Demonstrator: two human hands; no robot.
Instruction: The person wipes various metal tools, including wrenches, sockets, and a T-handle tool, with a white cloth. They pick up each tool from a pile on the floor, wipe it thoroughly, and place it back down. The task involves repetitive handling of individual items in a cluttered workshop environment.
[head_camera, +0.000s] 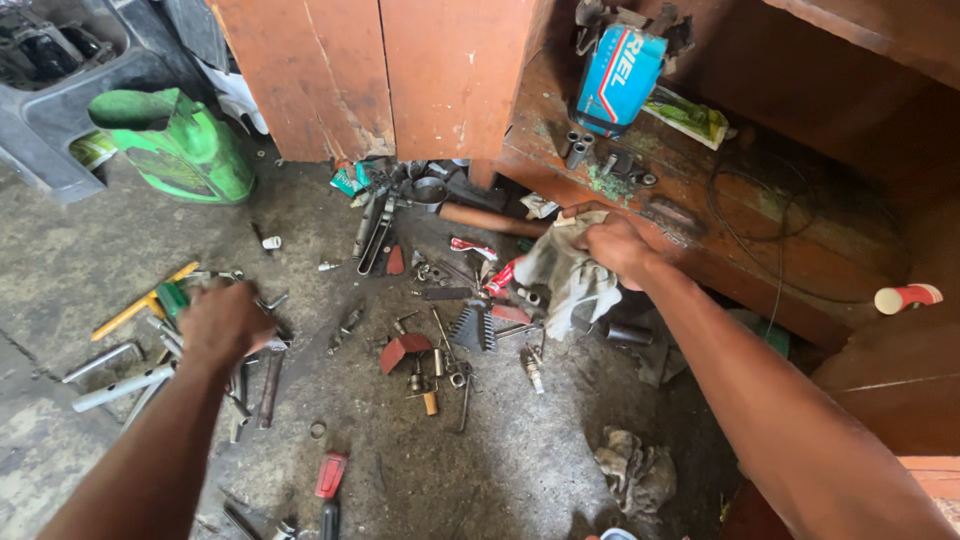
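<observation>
My right hand (618, 248) grips a dirty grey rag (565, 275) that hangs down at the front edge of a low wooden shelf (700, 200). My left hand (222, 322) reaches down over a pile of metal wrenches and sockets (255, 375) on the concrete floor; its fingers are curled and hidden from above, so whether it holds a tool is unclear. A yellow-handled tool (140, 305) and a green-handled one (172, 297) lie just beyond that hand.
Scattered tools cover the floor: a socket rail (473, 327), a wooden-handled hammer (490, 220), a red-handled screwdriver (330, 475), another crumpled rag (635, 475). A green plastic container (180, 145) stands far left. A blue can (615, 78) and several sockets sit on the shelf.
</observation>
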